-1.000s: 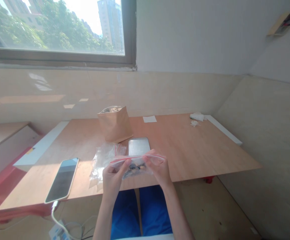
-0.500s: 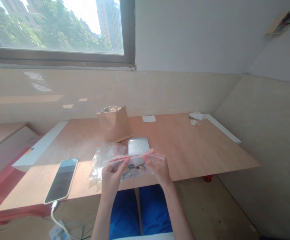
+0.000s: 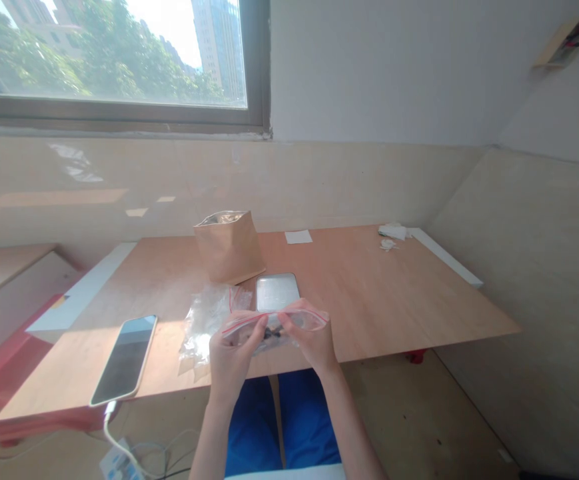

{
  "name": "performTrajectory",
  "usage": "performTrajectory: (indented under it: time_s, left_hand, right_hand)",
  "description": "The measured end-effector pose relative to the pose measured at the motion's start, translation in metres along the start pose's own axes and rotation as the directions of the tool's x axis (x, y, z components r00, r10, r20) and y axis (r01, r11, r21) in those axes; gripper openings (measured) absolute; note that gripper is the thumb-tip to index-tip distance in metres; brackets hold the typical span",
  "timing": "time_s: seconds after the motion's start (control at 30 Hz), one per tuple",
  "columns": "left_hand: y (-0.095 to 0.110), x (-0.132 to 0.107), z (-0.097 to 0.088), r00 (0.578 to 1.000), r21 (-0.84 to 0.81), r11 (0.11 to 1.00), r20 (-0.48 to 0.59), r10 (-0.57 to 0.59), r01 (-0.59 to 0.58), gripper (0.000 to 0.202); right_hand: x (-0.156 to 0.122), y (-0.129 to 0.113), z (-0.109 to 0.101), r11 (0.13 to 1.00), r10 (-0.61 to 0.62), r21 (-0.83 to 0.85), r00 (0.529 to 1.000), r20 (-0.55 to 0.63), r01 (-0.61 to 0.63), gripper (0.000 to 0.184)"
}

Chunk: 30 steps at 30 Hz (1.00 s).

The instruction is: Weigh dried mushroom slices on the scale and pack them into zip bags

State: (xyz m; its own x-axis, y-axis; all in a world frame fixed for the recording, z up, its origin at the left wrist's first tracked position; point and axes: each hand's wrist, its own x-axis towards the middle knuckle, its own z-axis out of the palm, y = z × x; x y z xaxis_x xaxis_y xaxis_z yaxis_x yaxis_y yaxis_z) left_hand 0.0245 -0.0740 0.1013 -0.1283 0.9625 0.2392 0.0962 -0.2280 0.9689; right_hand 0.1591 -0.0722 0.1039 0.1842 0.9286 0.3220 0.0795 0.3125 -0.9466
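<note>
Between my hands is a clear zip-lock bag (image 3: 274,341) with a red line along its top edge and small dark pieces inside. My left hand (image 3: 234,350) pinches that edge left of its middle, thumb on the near side. From the other side my right hand (image 3: 314,337) grips the same edge, its thumb close to the left one. Whether the seal is closed cannot be made out. Just behind the bag lies a flat silver scale or tin (image 3: 278,292), its near end partly covered. More clear plastic bags (image 3: 204,323) lie flat beside my left hand.
A brown paper pouch (image 3: 230,248) stands open-topped at the back. A phone (image 3: 125,360) with a white charging cable (image 3: 112,427) lies at the front left. White paper (image 3: 298,237) and crumpled tissue (image 3: 393,231) lie along the back of the wooden table (image 3: 394,300).
My thumbs have come closer together at the middle of the bag's edge. That edge, nearly straight before, now bows upward, with the sides drooping. Other things have stayed in place.
</note>
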Motion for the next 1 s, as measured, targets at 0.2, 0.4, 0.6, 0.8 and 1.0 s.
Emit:
performTrajectory:
  time_s: [0.2, 0.4, 0.6, 0.8, 1.0]
  left_hand:
    - [-0.004, 0.004, 0.009, 0.997, -0.045, 0.997, 0.050, -0.052, 0.055, 0.021]
    - [-0.008, 0.005, 0.011, 0.998, -0.050, 0.999, 0.070, 0.005, -0.002, 0.020]
    - [-0.013, 0.001, 0.013, 0.999, -0.039, 0.999, -0.005, 0.034, -0.034, 0.017]
    - [-0.014, 0.002, 0.010, 0.999, 0.037, 0.999, -0.049, 0.001, 0.001, 0.020]
    - [-0.015, 0.006, 0.003, 0.987, -0.032, 0.986, -0.015, -0.161, 0.161, 0.022]
  right_hand:
    - [0.004, 0.004, 0.000, 0.999, 0.041, 0.007, 0.999, -0.011, -0.041, 0.013]
    - [0.004, 0.009, -0.001, 0.999, 0.049, 0.020, 0.998, 0.038, -0.050, 0.014]
    - [0.002, 0.012, 0.007, 0.998, 0.052, 0.025, 0.999, -0.011, -0.052, 0.013]
    - [-0.002, 0.023, 0.006, 0.995, 0.047, 0.089, 0.999, -0.003, -0.046, 0.021]
    - [-0.004, 0.030, -0.004, 0.997, 0.036, 0.068, 0.996, 0.082, -0.041, 0.041]
